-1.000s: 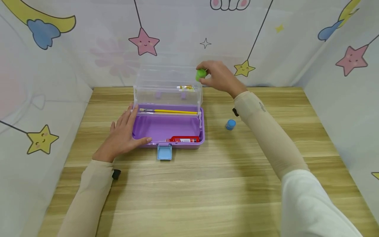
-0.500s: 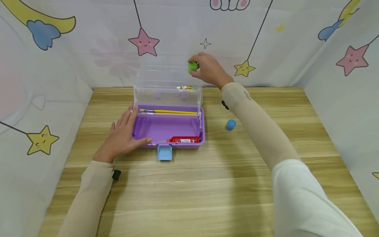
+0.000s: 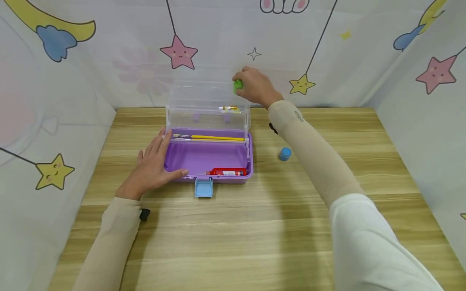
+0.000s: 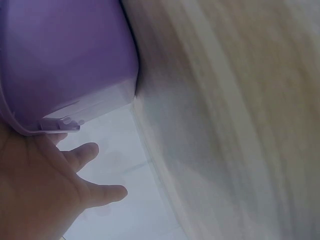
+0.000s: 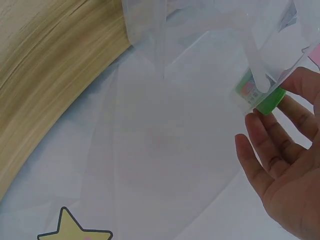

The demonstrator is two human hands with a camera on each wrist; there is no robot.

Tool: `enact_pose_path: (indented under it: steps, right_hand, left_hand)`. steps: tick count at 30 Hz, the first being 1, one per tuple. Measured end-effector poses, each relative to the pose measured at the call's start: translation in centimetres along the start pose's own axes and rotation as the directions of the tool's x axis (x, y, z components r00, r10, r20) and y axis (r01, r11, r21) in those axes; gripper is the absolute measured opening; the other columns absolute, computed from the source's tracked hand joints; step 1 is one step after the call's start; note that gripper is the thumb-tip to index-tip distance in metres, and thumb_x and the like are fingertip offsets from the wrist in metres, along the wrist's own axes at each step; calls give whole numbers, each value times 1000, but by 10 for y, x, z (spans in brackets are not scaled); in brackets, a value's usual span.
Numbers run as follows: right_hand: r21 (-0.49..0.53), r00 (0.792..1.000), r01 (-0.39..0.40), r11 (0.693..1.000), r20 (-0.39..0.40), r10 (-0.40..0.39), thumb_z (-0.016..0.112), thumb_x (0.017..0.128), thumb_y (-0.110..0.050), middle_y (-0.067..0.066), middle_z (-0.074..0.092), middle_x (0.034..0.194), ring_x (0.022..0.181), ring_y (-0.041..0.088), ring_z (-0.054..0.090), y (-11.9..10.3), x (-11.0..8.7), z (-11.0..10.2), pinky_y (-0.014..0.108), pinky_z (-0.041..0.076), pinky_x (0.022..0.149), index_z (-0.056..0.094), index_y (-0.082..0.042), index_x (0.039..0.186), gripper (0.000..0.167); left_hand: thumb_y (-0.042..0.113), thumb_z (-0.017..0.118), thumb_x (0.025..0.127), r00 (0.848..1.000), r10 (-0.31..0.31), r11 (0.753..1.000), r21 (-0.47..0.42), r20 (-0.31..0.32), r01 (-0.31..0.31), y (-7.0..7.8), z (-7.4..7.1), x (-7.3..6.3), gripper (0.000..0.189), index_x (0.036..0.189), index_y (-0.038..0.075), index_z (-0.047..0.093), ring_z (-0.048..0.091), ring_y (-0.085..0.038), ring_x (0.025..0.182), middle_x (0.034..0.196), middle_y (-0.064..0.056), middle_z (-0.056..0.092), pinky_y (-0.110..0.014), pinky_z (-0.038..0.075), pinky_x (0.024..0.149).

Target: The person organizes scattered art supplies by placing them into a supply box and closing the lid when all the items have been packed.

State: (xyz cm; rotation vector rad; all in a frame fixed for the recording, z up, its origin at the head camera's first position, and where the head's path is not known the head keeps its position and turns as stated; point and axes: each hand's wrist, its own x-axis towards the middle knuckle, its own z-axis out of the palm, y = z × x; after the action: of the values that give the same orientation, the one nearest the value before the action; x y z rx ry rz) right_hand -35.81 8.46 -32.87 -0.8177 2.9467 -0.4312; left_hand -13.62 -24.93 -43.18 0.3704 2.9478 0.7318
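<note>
My right hand (image 3: 256, 87) pinches a small green-capped jar (image 3: 238, 86) between thumb and fingers at the right end of the raised clear plastic top (image 3: 204, 95). In the right wrist view the jar's label (image 5: 248, 89) shows through the clear plastic. My left hand (image 3: 151, 167) rests with straight, spread fingers on the left side of the purple box (image 3: 189, 157), thumb along the front rim. A yellow-handled paintbrush (image 3: 218, 138) lies across the back of the box. Inside, along the front wall, is a red bottle (image 3: 228, 171) with a white label.
A small blue-capped jar (image 3: 285, 153) stands on the wooden table (image 3: 233, 242) to the right of the box. The pale blue latch (image 3: 204, 188) hangs down at the front. A small gold-and-white item (image 3: 228, 108) lies in the clear top. Printed cloth walls close in behind and beside the table.
My right hand has carried the green-capped jar leftward to the clear top's right end, rising and then dipping slightly. The left hand stays on the box.
</note>
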Motion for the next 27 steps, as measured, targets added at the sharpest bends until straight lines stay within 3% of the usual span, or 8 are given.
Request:
enact_pose_path:
  steps: [6, 11, 19, 27]
  right_hand:
    - [19, 999, -38, 999, -18, 38, 66, 104, -20, 15, 58, 141, 123, 29, 56, 0, -6, 1, 43, 51, 102, 61, -5, 148, 46]
    - [35, 996, -37, 999, -77, 39, 66, 105, -24, 15, 53, 150, 135, 31, 53, 4, -19, 2, 44, 49, 110, 54, -5, 154, 54]
    - [23, 985, 6, 1000, -174, -2, 64, 107, -25, 18, 54, 145, 122, 32, 57, 21, -53, 13, 44, 53, 102, 51, -3, 154, 53]
    - [61, 993, 0, 998, -121, 7, 65, 106, -25, 16, 60, 137, 120, 33, 61, 31, -103, 29, 48, 54, 99, 61, -2, 145, 45]
  left_hand:
    - [68, 75, 86, 1000, 4, 1000, 0, -1, -4, 1, 2, 0, 126, 171, 32, -10, 8, -47, 161, 179, -4, -9, -90, 7, 109]
    - [68, 76, 86, 1000, 4, 1000, -5, 4, -4, 2, 2, 0, 126, 171, 31, -11, 7, -47, 161, 179, -6, -8, -90, 6, 109]
    - [68, 75, 87, 1000, 0, 1000, 2, 7, 0, 4, -2, 0, 126, 170, 31, -11, 6, -46, 161, 179, -6, -8, -90, 6, 109]
    - [69, 75, 86, 1000, -6, 1000, -7, 20, 7, 4, -2, 1, 127, 170, 30, -12, 5, -47, 161, 178, -9, -9, -90, 5, 110]
